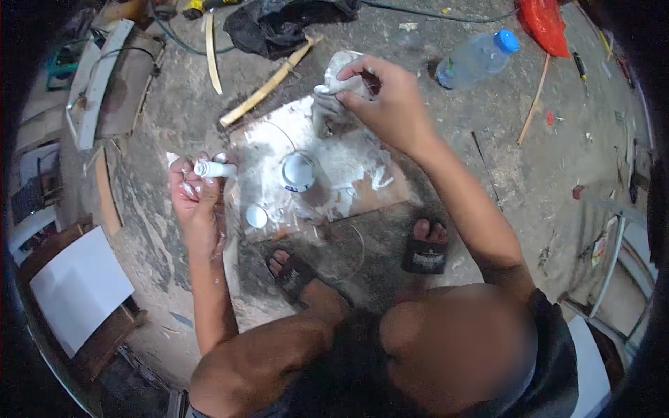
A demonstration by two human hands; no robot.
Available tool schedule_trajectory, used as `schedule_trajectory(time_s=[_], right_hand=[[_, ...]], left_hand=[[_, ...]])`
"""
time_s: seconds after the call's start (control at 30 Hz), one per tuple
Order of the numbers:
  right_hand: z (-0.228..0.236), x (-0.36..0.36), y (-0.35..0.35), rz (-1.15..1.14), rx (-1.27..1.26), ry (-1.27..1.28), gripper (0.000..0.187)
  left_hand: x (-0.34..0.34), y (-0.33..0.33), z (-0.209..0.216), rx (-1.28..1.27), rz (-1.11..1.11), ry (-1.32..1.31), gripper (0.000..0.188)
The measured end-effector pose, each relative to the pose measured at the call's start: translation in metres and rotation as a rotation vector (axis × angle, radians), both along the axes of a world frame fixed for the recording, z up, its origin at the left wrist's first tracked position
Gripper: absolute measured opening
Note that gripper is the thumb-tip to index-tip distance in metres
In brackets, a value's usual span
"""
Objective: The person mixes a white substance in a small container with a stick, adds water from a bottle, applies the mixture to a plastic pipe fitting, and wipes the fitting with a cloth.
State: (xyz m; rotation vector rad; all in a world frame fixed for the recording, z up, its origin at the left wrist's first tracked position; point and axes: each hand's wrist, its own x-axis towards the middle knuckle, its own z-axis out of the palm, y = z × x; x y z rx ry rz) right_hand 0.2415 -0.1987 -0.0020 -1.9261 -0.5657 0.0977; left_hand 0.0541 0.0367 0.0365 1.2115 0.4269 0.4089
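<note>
Arms (212, 299) apart, right hand (390, 104) foremost

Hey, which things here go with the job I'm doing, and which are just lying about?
Likely in use:
white tube, in your left hand
whitish crumpled piece, in your right hand
round container
flat white disc
smeared board

Apparently just lying about:
blue-capped bottle
red bag
black bundle
wooden strip

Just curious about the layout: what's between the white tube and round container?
Only white-smeared board shows between tube and container in the head view.
</note>
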Motion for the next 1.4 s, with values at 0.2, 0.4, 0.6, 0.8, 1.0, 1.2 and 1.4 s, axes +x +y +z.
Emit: schedule_trajectory(time_s=[0.2, 0.4, 0.6, 0.8, 1.0, 1.2, 1.4], right_hand=[[-0.031, -0.017, -0.004, -0.102, -0.213, -0.323, 0.031], [-0.009, -0.072, -0.022, 0.149, -0.463, -0.441, 0.036], [-0.036, -0.087, -0.059, 0.639, -0.909, 0.149, 0.041], [-0.062, -0.094, -0.049, 0.572, -0.799, -0.128, 0.037], [-0.089, -0.116, -0.047, 0.413, -0.653, -0.334, 0.022], [-0.088, -0.118, -0.036, 0.353, -0.637, -0.279, 0.016], [-0.075, -0.118, -0.027, 0.334, -0.525, -0.158, 0.014]], left_hand=[[-0.057, 0.01, -0.025, 0.194, 0.001, 0.151, 0.031], [-0.092, 0.001, -0.034, 0.134, 0.169, 0.139, 0.031], [-0.098, -0.016, -0.079, 0.206, 0.099, 0.119, 0.033], [-0.081, -0.015, -0.095, 0.156, 0.094, 0.088, 0.033], [-0.064, -0.014, -0.11, 0.325, 0.058, 0.075, 0.033], [-0.057, -0.011, -0.114, 0.301, 0.053, 0.039, 0.031], [-0.067, -0.002, -0.124, 0.267, 0.016, 0.085, 0.034]])
